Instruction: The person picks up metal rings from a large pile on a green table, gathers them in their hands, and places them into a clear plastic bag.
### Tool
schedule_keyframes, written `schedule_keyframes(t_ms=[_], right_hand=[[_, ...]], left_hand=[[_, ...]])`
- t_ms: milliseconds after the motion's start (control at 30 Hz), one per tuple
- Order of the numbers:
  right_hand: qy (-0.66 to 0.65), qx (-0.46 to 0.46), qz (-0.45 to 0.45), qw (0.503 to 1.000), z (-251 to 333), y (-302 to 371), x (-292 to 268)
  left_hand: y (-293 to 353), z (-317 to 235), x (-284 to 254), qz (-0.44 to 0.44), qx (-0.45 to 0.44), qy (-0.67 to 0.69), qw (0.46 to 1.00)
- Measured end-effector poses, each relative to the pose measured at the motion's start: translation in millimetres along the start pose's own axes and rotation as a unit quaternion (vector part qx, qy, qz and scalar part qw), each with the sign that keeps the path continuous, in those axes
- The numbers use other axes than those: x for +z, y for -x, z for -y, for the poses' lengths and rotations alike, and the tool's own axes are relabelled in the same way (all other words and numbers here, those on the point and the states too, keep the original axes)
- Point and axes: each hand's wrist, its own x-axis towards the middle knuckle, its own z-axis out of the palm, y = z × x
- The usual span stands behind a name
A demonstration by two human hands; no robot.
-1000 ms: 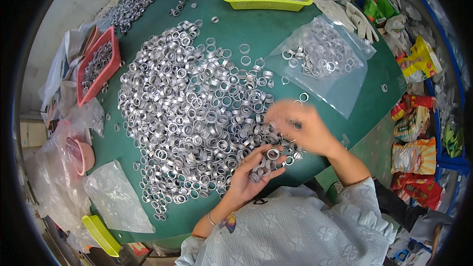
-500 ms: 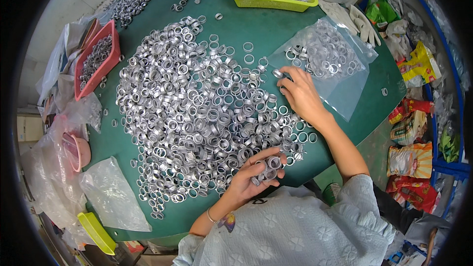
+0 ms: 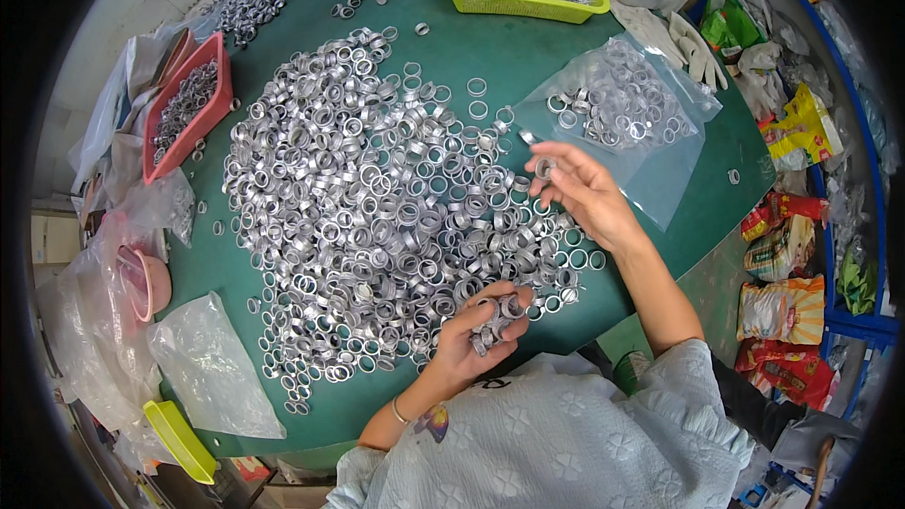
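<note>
A wide heap of silver metal rings (image 3: 349, 198) covers the middle of the green table. Close to its near right edge, my left hand (image 3: 462, 344) is closed around a cluster of several metal rings (image 3: 495, 322). My right hand (image 3: 589, 193) is raised at the heap's right side and pinches one metal ring (image 3: 545, 169) between thumb and fingers. Just beyond those fingertips is another single ring (image 3: 526, 136). To the right of the heap lies a clear plastic bag (image 3: 660, 184) with many rings in it.
A yellow-green basket (image 3: 528, 6) with black-handled pliers stands at the far side. Left of the heap is a red tray (image 3: 224, 94) of small metal parts. A flat clear bag (image 3: 215, 368) lies near left. White gloves (image 3: 698, 49) rest at the far right.
My right hand has drawn back slightly toward me and turned, and a ring now shows in its fingers. A single ring stays beyond the fingertips. My left hand has shifted slightly left, still holding rings.
</note>
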Motion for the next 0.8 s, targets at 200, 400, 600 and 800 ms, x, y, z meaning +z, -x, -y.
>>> schedule_keyframes(t_ms=[200,400,600,800], right_hand=[[0.538,-0.101,-0.062,0.835,-26.2,-15.3,-2.3],[0.491,-0.014,-0.057,0.869,-0.9,-4.8,2.0],[0.604,-0.084,-0.005,0.792,10.2,-1.4,4.8],[0.666,-0.215,0.080,0.710,-16.9,-33.4,5.9]], left_hand=[[-3.8,3.7,8.1,-0.021,0.010,-0.074,0.997],[-1.6,0.8,5.1,-0.039,0.029,-0.086,0.995],[-2.7,2.7,2.9,-0.016,0.021,-0.074,0.997],[-3.4,2.9,7.2,-0.017,0.011,-0.094,0.995]])
